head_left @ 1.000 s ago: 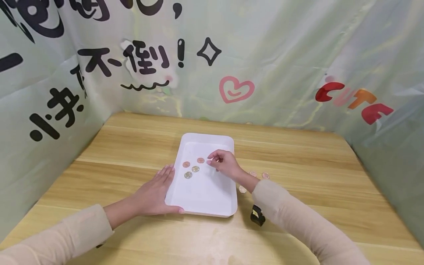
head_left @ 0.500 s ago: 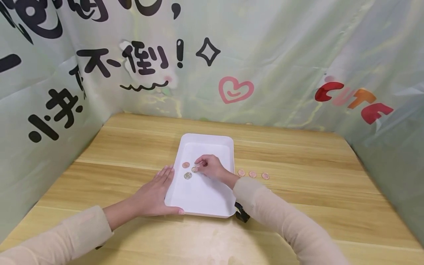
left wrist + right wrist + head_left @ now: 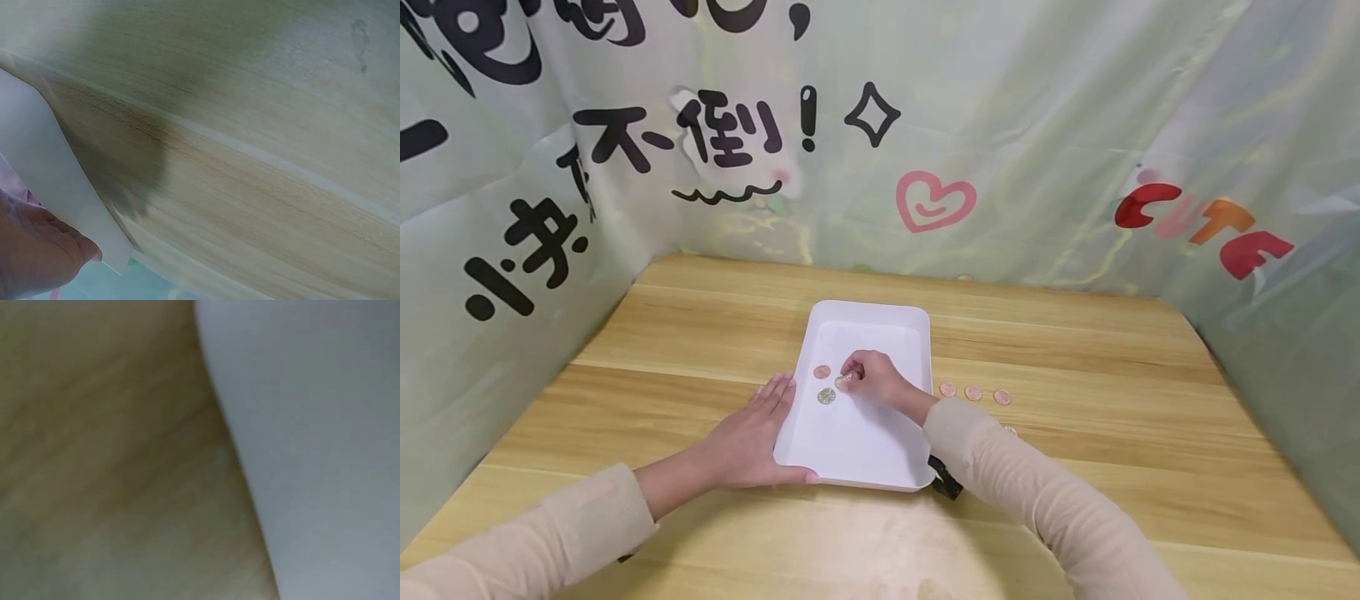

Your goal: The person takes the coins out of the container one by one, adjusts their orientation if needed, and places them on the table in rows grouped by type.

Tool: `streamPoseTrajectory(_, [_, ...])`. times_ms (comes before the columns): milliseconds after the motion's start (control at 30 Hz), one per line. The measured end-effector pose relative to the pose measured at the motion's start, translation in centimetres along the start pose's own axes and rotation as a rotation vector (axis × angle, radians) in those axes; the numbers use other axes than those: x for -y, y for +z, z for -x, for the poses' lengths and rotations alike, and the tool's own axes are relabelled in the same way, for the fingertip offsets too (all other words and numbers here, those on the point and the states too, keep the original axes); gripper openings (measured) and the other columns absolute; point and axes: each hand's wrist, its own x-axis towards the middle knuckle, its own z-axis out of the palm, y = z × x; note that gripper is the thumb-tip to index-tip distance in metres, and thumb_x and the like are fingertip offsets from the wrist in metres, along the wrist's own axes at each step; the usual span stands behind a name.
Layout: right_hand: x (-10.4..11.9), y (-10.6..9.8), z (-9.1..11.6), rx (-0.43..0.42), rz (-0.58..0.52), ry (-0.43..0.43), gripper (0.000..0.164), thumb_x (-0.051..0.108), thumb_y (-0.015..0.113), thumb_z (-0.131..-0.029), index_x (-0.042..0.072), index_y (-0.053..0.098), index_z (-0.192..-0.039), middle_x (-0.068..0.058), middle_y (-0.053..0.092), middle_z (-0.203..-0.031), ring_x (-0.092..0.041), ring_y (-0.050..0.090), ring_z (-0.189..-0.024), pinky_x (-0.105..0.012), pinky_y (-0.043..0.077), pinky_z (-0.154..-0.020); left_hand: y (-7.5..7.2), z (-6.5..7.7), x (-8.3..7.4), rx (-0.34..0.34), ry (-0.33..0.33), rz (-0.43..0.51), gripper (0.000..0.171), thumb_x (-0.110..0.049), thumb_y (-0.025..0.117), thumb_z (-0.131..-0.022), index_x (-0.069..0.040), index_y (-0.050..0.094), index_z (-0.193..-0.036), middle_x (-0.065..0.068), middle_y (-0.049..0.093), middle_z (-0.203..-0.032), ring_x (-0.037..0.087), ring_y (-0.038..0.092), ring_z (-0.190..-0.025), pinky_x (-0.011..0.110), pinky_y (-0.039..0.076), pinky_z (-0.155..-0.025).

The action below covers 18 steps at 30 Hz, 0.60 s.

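Observation:
A white tray (image 3: pixel 880 442) lies on the wooden table, with coins in its left half. My left hand (image 3: pixel 741 442) rests against the tray's left side in the head view, fingers straight along the rim and thumb at the near corner. In the left wrist view, part of that hand (image 3: pixel 44 250) touches the tray's white wall (image 3: pixel 69 181). Over the tray, my right hand (image 3: pixel 880 379) has curled fingers, and thumb and fingertips pinch a gold-coloured coin (image 3: pixel 840 382), partly covered. Beside it lie a copper coin (image 3: pixel 822 372) and a gold-coloured coin (image 3: pixel 826 396).
Right of the tray, a row of copper coins (image 3: pixel 973 392) lies on the table (image 3: pixel 1112 400). Another coin (image 3: pixel 1011 430) shows partly behind the right sleeve. A black strap (image 3: pixel 945 479) hangs under the right forearm. Printed cloth (image 3: pixel 1037 167) walls the table's back and sides.
My right hand has moved left and slightly down, reaching the gold-coloured coin and covering the copper coin near it. Its arm now uncovers the copper row at the right. The left hand stays in place.

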Motion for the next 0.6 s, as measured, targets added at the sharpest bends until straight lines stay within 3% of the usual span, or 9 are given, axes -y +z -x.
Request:
streamPoseTrajectory(200, [0.3, -0.2, 0.1, 0.051, 0.063, -0.027, 0.014, 0.001, 0.067, -0.081, -0.002, 0.059, -0.091, 0.002, 0.046, -0.069, -0.009, 0.042, -0.067, -0.014, 0.035, -0.060, 0.0, 0.0, 0.0, 0.001, 0.001, -0.006, 0.118, -0.076, 0.056, -0.069, 0.015, 0.026, -0.139, 0.031, 0.022, -0.148, 0.042, 0.022, -0.139, 0.048, 0.026, -0.113])
streamPoseTrajectory(300, [0.4, -0.4, 0.4, 0.024, 0.062, -0.033, 0.012, 0.000, 0.068, -0.079, -0.001, 0.058, -0.085, 0.001, 0.047, -0.069, -0.008, 0.042, -0.066, -0.014, 0.035, -0.060, 0.0, 0.0, -0.1, 0.002, -0.001, -0.002, 0.119, -0.076, 0.056, -0.068, 0.015, 0.026, -0.139, 0.031, 0.022, -0.148, 0.041, 0.021, -0.139, 0.047, 0.026, -0.113])
streamPoseTrajectory(433, [0.5, -0.8, 0.7, -0.038, 0.028, -0.010, 0.006, 0.000, 0.065, -0.081, -0.001, 0.060, -0.079, -0.002, 0.053, -0.071, -0.008, 0.044, -0.065, -0.013, 0.037, -0.058, 0.0, 0.0, -0.1, -0.003, 0.004, -0.005, 0.119, -0.076, 0.056, -0.068, 0.015, 0.027, -0.139, 0.031, 0.023, -0.147, 0.042, 0.023, -0.139, 0.047, 0.027, -0.113])
streamPoseTrajectory(600, [1.0, -1.8, 1.2, -0.042, -0.070, 0.036, 0.007, 0.002, 0.060, -0.087, -0.004, 0.061, -0.083, -0.003, 0.054, -0.065, -0.007, 0.047, -0.051, -0.015, 0.039, -0.047, 0.0, -0.1, 0.0, -0.008, 0.008, -0.010, 0.119, -0.076, 0.055, -0.069, 0.016, 0.027, -0.138, 0.032, 0.024, -0.147, 0.042, 0.023, -0.138, 0.048, 0.028, -0.112])
